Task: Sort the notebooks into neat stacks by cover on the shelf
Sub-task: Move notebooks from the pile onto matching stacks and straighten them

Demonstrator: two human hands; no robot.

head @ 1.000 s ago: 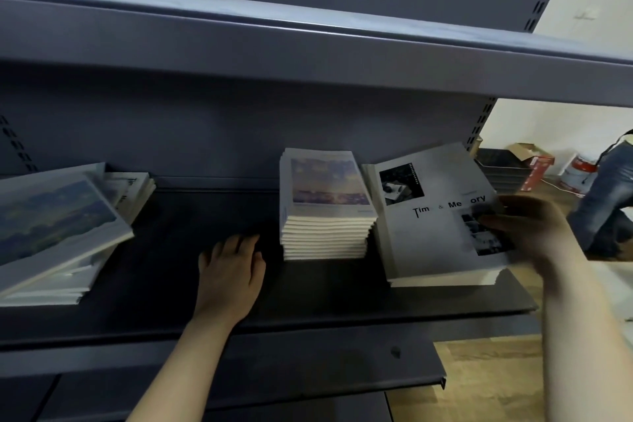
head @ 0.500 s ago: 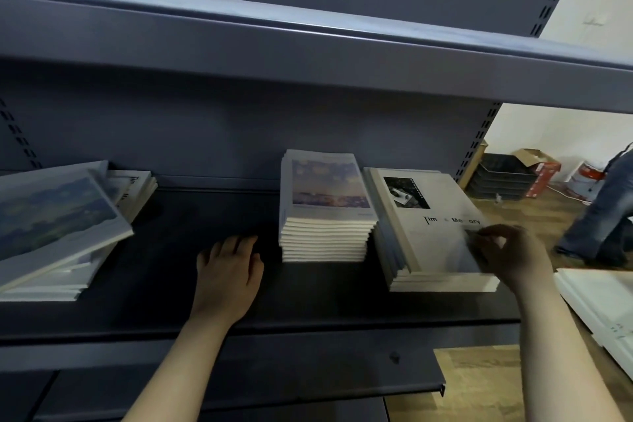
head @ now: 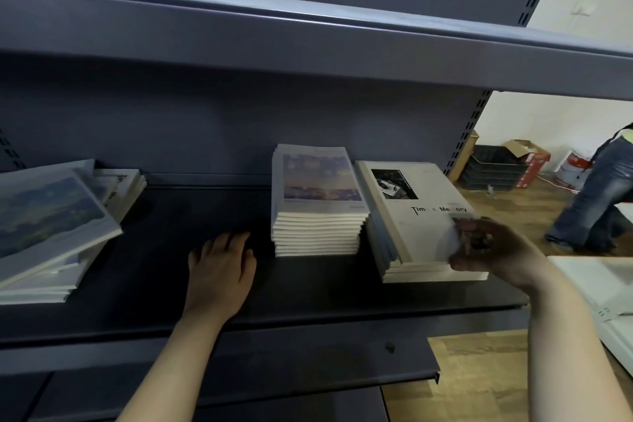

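Grip of right hand (head: 496,253) pinches front corner of top notebook (head: 404,216); left hand (head: 221,271) lies flat, empty, on open shelf (head: 154,277).

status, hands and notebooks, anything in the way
Left hand flat on the shelf, holding nothing. Right hand grips the near corner of the top Time & Memory notebook. Sky-cover stack beside it neat; mixed pile at far left unsorted. Nothing blocking.
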